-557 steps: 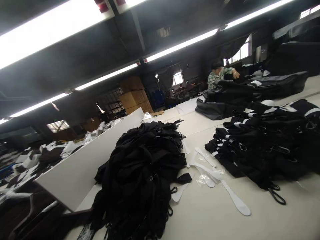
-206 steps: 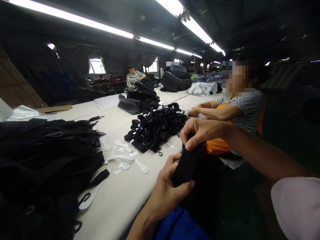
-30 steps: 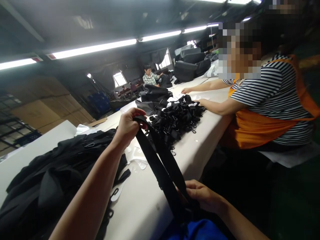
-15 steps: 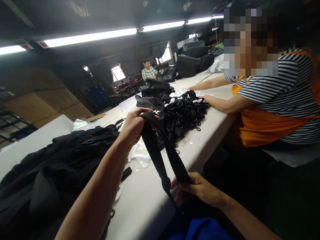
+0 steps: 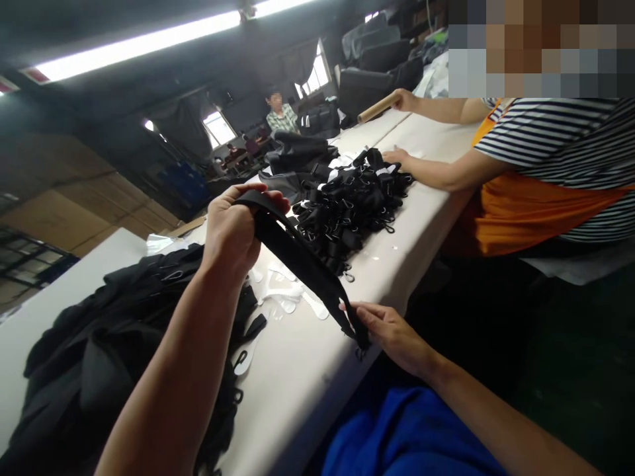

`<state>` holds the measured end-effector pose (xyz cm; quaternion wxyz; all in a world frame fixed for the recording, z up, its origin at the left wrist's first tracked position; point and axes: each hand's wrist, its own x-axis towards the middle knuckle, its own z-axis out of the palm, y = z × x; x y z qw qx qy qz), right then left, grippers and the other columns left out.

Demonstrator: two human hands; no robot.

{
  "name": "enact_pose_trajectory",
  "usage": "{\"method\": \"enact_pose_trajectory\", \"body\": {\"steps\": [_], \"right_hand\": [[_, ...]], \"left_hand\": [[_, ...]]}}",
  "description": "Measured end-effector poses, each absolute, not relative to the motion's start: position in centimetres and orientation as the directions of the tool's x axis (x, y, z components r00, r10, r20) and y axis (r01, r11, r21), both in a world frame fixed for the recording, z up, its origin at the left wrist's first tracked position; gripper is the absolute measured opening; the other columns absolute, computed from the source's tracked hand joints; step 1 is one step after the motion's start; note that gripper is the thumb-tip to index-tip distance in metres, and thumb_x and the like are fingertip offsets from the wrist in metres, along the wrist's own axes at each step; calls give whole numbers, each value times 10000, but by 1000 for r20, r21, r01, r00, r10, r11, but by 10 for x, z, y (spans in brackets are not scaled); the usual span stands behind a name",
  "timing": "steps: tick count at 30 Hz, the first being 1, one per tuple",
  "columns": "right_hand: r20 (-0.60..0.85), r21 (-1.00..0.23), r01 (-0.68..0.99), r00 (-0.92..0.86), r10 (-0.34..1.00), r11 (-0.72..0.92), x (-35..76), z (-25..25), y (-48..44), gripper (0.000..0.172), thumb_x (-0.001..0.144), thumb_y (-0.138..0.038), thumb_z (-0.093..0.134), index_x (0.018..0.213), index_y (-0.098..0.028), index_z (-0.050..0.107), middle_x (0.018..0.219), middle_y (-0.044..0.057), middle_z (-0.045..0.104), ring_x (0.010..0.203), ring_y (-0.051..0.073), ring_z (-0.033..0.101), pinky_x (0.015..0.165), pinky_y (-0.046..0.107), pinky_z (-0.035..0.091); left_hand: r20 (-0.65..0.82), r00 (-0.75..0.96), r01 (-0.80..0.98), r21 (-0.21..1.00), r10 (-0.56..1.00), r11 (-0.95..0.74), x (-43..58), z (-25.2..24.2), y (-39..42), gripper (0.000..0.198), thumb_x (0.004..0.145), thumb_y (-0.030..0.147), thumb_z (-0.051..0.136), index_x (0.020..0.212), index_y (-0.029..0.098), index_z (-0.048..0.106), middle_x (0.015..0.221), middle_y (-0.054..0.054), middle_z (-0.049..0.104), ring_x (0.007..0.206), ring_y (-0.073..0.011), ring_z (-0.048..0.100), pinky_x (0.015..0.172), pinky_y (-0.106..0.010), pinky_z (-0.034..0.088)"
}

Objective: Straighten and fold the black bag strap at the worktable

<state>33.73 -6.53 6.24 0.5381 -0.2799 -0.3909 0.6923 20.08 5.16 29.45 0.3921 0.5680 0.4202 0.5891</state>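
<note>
A black webbing strap (image 5: pixel 302 261) hangs in a long loop between my two hands, above the pale table. My left hand (image 5: pixel 235 228) is closed around its upper end, with the strap folded over the fingers. At the lower end, near the table's front edge, my right hand (image 5: pixel 389 327) pinches the strap between thumb and fingers. A small metal hook seems to dangle just below it. Beyond the strap lies a heap of black straps with metal hooks (image 5: pixel 347 205). White shaped pieces (image 5: pixel 282 291) are scattered on the table beneath the strap.
A large pile of black straps (image 5: pixel 114 344) covers the left of the pale table (image 5: pixel 278 396). On the right, a person in a striped shirt and orange apron (image 5: pixel 526 211) leans over the table, one hand holding a cardboard tube (image 5: pixel 380 108). Black bags (image 5: pixel 372 86) stand farther back.
My left hand has moved left and up in view, drawing the strap into a longer, narrower slant. My right hand has risen slightly. The co-worker has lifted a cardboard tube.
</note>
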Motion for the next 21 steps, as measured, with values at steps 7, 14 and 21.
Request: {"method": "enact_pose_trajectory", "body": {"steps": [7, 14, 21], "right_hand": [[258, -964, -56, 53, 965, 261, 344, 53, -52, 195, 853, -389, 684, 781, -209, 657, 920, 51, 591, 903, 212, 569, 835, 354, 446], [199, -963, -234, -278, 940, 135, 333, 48, -34, 322, 771, -481, 755, 719, -181, 652, 1115, 68, 597, 1104, 253, 539, 972, 376, 414], [6, -913, -364, -462, 887, -183, 335, 58, -54, 413, 808, -553, 696, 833, -145, 636, 777, 25, 648, 640, 116, 555, 584, 235, 425]], "left_hand": [[296, 15, -72, 953, 955, -294, 204, 291, 63, 175, 718, -5, 626, 800, 149, 638, 757, -65, 736, 733, -207, 746, 814, -372, 633], [239, 107, -277, 940, 965, -202, 209, 295, 52, 106, 791, 30, 643, 800, 135, 637, 786, -55, 737, 827, -168, 736, 903, -320, 608], [599, 19, 154, 790, 801, -594, 159, 296, 43, 110, 802, 257, 737, 859, 186, 674, 743, 3, 739, 683, -193, 713, 661, -341, 599]]}}
